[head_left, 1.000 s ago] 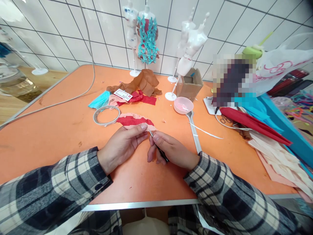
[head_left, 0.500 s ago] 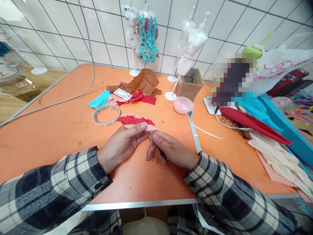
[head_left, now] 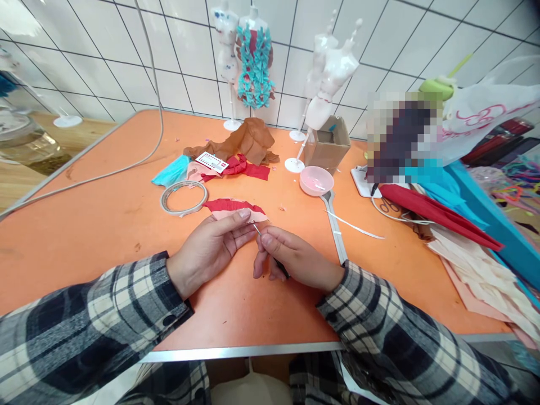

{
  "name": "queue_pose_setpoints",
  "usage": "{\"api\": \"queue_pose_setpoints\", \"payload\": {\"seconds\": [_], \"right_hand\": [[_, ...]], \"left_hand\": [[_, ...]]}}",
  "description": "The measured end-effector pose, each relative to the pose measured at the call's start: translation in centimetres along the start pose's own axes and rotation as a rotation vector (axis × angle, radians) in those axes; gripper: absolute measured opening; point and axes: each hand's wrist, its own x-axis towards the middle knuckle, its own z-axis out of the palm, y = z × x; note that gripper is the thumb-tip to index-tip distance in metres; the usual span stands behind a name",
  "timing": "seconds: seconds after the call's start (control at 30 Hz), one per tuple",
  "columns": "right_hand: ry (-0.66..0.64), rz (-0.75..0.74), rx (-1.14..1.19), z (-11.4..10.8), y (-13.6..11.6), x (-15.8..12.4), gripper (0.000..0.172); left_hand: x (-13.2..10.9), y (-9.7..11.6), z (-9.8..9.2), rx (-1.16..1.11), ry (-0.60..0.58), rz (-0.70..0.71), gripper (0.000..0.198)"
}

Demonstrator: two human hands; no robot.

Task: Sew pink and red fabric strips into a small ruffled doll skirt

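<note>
My left hand (head_left: 211, 247) pinches the near edge of a red and pink strip of crepe paper (head_left: 234, 207) that lies on the orange table (head_left: 105, 225). My right hand (head_left: 291, 259) is closed round a thin metal tool with a dark handle, tweezers by the look of it (head_left: 270, 250). Its tip points up and left and meets the paper beside my left fingertips. Both sleeves are black-and-white plaid.
A tape roll (head_left: 184, 197) lies left of the paper. Behind it are scraps of brown, red and teal paper (head_left: 242, 149), a pink bowl (head_left: 316, 180), a cardboard box (head_left: 328, 145) and several small mannequins (head_left: 253, 59). Paper sheets (head_left: 464, 247) pile up at the right.
The paper strip has been drawn in and folded narrower under my left fingers. Both hands stay almost where they were, the tool tip still at the paper's edge.
</note>
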Motion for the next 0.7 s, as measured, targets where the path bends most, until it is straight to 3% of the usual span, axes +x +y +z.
{"api": "queue_pose_setpoints", "payload": {"seconds": [0.1,0.27,0.47,0.7], "right_hand": [[0.004,-0.007,-0.006,0.13,0.03,-0.09,0.042],[0.021,-0.026,-0.001,0.28,0.0,-0.07,0.039],[0.029,-0.023,0.002,0.27,-0.02,-0.01,0.038],[0.066,-0.082,-0.251,0.14,0.14,-0.38,0.034]], "left_hand": [[-0.03,0.05,0.11,-0.033,0.042,-0.001,0.003],[-0.06,0.02,0.17,-0.022,-0.04,0.01,0.004],[-0.03,-0.07,0.11,-0.004,-0.036,0.011,0.004],[0.08,-0.06,-0.13,0.01,-0.007,0.016,0.005]]}}
